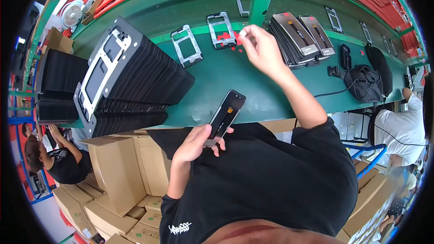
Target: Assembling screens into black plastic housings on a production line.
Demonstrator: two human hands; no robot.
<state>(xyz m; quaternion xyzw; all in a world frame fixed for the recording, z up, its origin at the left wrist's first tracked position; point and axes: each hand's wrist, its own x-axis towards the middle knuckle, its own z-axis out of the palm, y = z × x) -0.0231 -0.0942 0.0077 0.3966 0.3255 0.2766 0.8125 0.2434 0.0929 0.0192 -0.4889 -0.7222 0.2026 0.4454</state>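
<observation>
If my left hand [192, 145] loosens its clamp, the screen [225, 116] may drop by the table's [264, 101] near edge; right hand's [266, 50] hold unclear.

- Centre: my left hand [192, 143] holds a dark phone panel [226, 116].
- Upper centre: my right hand [263, 50] beside red pieces [223, 36].
- Left: stacked black trays [151, 70].

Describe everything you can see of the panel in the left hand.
The panel is a slim, dark rectangle with rounded corners, a small gold-orange patch, pale markings below that and a greyish near end. Its far end leans right, seen against the green table. The left hand grips the near end, thumb at the left edge, fingertips showing at the right. Its underside is hidden.
</observation>
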